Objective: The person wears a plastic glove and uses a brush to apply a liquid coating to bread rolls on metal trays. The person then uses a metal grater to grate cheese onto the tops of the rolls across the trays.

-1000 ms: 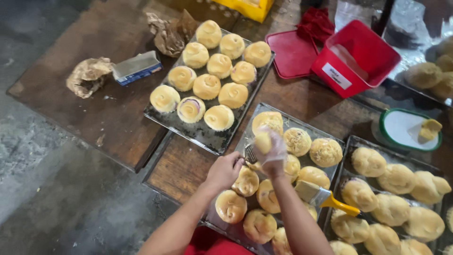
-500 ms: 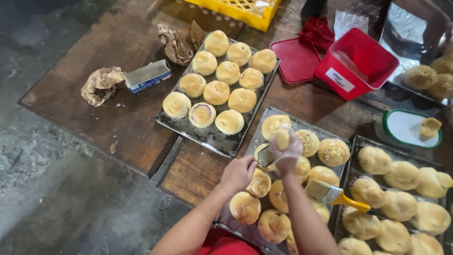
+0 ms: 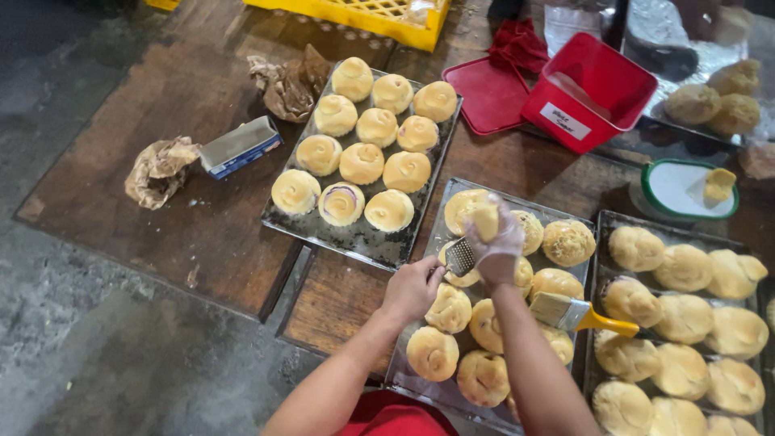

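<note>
Left hand: the left hand (image 3: 413, 287) is closing around the handle of a small metal grater (image 3: 460, 256), holding it tilted over the middle tray (image 3: 440, 214); the grip is looking firm.
Right hand: the right hand (image 3: 494, 242), wearing a thin clear glove, is pinching a pale yellow block (image 3: 485, 222), likely cheese, against the grater's face; its fingers are curling shut on the block.
Where the work is sitting: grater and block are hovering at about 12 o'clock of the middle tray, just above the buns (image 3: 449, 308) at that end; the buns at 6 o'clock are lying uncovered nearer the body.
Doing it well: I am judging that short, even strokes are suiting this; keeping the grater directly over one bun is stopping shavings from landing on bare tray; the gloved fingertips are sitting close to the teeth, so the block is wanting a high pinch.
Brush: a flat pastry brush (image 3: 575, 312) with a yellow handle is resting across buns at 3 o'clock of the hands, apart from them.
Neighbours: a second tray of paler buns (image 3: 361, 161) is lying at 11 o'clock on the wooden desk (image 3: 161, 242); a third tray (image 3: 686, 315) is sitting at 3 o'clock; a red tub (image 3: 588, 90) is standing at 1 o'clock.
Risk: an elbow is passing near the brush; nudging it is looking possible.
</note>
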